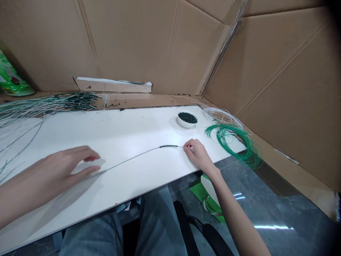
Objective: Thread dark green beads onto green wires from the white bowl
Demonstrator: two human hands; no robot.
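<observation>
A thin cord (133,156) stretches across the white board, carrying a short row of dark beads (168,145) near its right end. My right hand (195,151) pinches the cord's right end between thumb and fingertips, just beyond the beads. My left hand (77,161) is over the cord's left part, thumb and fingers apart with a gap between them. The cord passes beneath the left thumb; the hand does not grip it. Beyond my right hand stands a small white bowl (183,125) filled with dark green beads (188,117).
Coils of green cord (239,145) and white cord (223,115) lie at the board's right end. A bundle of beaded strands (80,101) lies at the back left, near a green bottle (14,80). Cardboard walls (133,42) enclose the white board (119,131). Below sits a green bag (199,190).
</observation>
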